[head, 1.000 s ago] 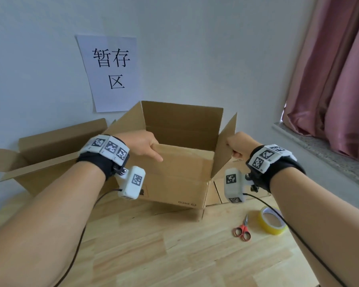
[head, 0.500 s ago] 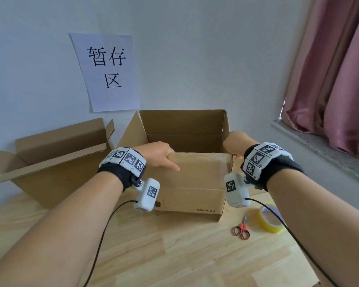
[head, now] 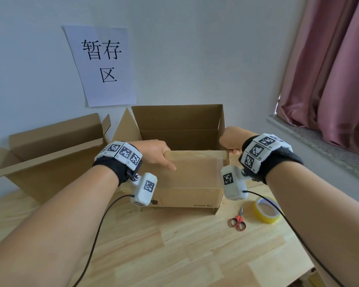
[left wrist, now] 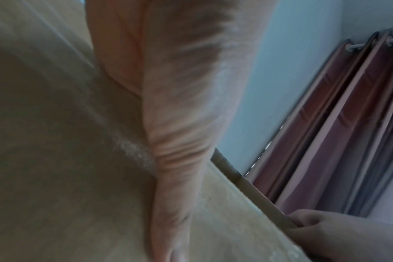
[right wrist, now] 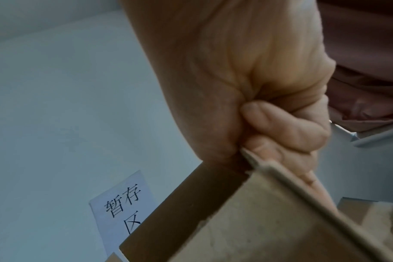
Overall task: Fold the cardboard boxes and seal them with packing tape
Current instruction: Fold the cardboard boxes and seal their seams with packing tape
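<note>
**Soft daylight, blurred wrist views**

The head view was bright and even, lit from the window behind the curtain, with faint shadows and bowed edges. Both wrist views were dimmer, bluish and soft; the left hand was smeared.

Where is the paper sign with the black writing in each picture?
Head: the paper sign hangs on the wall, upper left, above the cardboard box.
Left wrist: not in it.
Right wrist: paper sign sits bottom centre, behind the box's dark edge.
Shared landmark: the box, held by the right hand.
</note>
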`<act>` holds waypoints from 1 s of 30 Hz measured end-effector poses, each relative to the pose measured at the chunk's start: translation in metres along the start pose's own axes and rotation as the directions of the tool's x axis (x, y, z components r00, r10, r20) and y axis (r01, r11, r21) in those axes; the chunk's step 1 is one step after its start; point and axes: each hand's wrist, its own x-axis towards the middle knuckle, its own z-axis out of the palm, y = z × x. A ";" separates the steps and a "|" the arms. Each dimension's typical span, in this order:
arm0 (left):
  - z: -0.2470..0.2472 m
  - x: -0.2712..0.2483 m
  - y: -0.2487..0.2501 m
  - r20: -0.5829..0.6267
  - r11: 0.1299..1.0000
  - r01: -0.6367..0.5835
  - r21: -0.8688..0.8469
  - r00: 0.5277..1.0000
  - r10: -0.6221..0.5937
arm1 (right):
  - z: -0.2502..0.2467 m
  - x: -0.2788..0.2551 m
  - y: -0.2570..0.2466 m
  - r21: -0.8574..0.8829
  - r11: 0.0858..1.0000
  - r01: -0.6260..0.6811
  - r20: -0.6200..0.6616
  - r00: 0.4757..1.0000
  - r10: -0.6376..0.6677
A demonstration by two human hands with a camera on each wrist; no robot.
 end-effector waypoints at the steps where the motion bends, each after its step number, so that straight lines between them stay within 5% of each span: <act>1: -0.001 -0.001 -0.001 0.006 1.000 -0.002 0.003 1.000 0.002 | 0.000 -0.001 -0.003 -0.009 1.000 -0.010 0.013 1.000 0.011; 11: -0.006 -0.011 -0.009 -0.177 0.994 0.017 0.109 0.984 0.003 | 0.001 0.001 -0.015 -0.305 0.952 0.004 -0.012 1.000 -0.008; 15: 0.001 -0.021 -0.016 -0.216 0.993 0.014 0.118 0.976 0.012 | 0.009 0.019 -0.009 0.141 0.990 -0.023 0.004 1.000 0.022; 19: 0.010 -0.028 -0.021 -0.279 0.974 -0.023 0.225 0.956 0.086 | 0.017 0.025 -0.004 0.489 0.872 -0.001 0.035 0.999 -0.019; 22: 0.022 -0.026 -0.033 -0.352 0.955 -0.030 0.297 0.926 0.139 | 0.026 0.023 -0.003 0.544 0.834 0.096 0.000 0.993 -0.114; 30: 0.056 -0.010 -0.066 -0.389 0.980 -0.167 0.109 0.900 0.196 | 0.048 0.020 -0.001 0.409 0.839 0.358 -0.042 0.926 -0.375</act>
